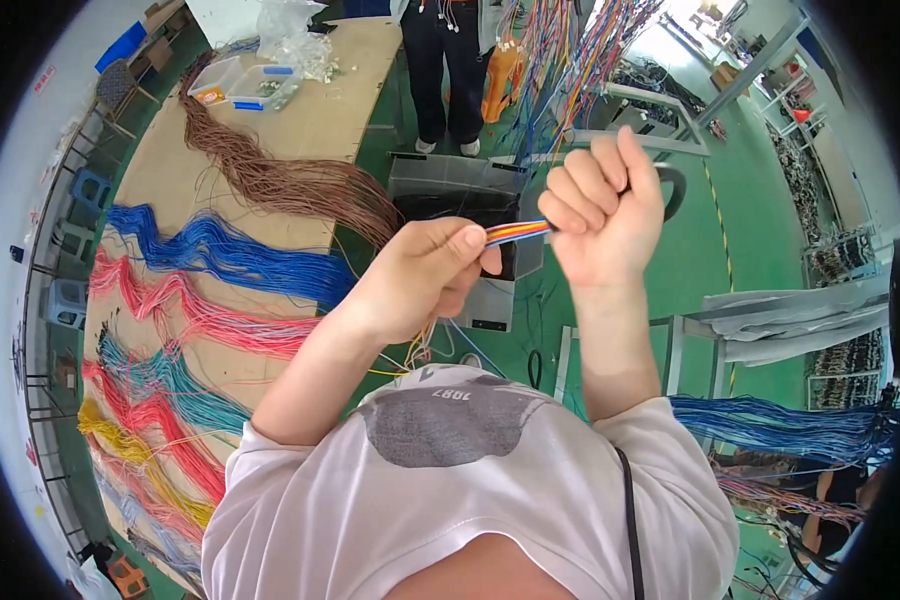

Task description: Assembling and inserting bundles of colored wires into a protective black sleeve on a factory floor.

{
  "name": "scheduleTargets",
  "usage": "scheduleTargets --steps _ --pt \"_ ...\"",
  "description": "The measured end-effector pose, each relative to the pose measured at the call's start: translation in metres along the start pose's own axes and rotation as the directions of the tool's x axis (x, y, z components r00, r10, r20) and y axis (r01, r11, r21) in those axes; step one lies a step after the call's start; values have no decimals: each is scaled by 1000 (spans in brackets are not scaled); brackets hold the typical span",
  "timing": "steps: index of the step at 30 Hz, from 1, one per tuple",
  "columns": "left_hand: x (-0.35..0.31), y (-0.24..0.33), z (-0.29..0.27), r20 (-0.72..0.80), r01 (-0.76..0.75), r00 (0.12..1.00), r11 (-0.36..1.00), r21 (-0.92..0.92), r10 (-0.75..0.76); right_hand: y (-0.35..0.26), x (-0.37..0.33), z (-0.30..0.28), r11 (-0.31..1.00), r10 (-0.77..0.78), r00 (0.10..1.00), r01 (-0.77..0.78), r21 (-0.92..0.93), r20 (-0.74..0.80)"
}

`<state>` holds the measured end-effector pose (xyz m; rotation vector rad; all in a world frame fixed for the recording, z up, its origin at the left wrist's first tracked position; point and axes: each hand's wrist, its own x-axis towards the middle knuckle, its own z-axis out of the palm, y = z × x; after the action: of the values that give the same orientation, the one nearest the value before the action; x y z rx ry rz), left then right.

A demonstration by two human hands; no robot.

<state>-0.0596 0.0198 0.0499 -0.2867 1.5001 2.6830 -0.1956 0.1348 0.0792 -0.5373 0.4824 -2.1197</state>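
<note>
In front of my chest, my left hand point(425, 270) is closed with thumb and fingers pinching a bundle of coloured wires point(518, 232), among them yellow, red, orange and blue. The bundle runs right, into the lower side of my right hand point(610, 205). That hand is a raised fist. A black curved strip point(678, 193) shows past its outer side, and a bit of black also appears between thumb and fingers. Whether the strip is tape or tubing I cannot make out. Where the wires go inside the fist is hidden.
The wooden table point(365, 60) at left bears brown wires point(270, 170), blue wires point(220, 245), pink, teal, red and yellow bundles, and plastic boxes point(263, 88). Coloured wires point(580, 60) hang ahead. A person point(448, 70) stands opposite. Blue wires point(780, 425) lie at right.
</note>
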Motion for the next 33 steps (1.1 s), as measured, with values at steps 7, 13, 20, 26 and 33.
scheduleTargets --steps 7,13,20,26,33 --pt "-2 -13 13 -60 -131 979 824 551 196 16 -6 7 992 -113 992 115 46 -54" --pt "-11 -10 20 -179 -53 967 830 555 182 41 -5 7 979 56 985 -22 202 -162" --pt "13 -22 4 -36 -101 993 970 221 112 32 -3 -8 977 109 960 -56 206 -259" --pt "-1 -36 -14 -119 101 990 973 207 -77 -17 12 -103 927 -29 846 222 303 -532" --pt "-24 -110 -51 -194 289 957 742 605 -215 38 35 -218 958 281 681 -244 152 -676"
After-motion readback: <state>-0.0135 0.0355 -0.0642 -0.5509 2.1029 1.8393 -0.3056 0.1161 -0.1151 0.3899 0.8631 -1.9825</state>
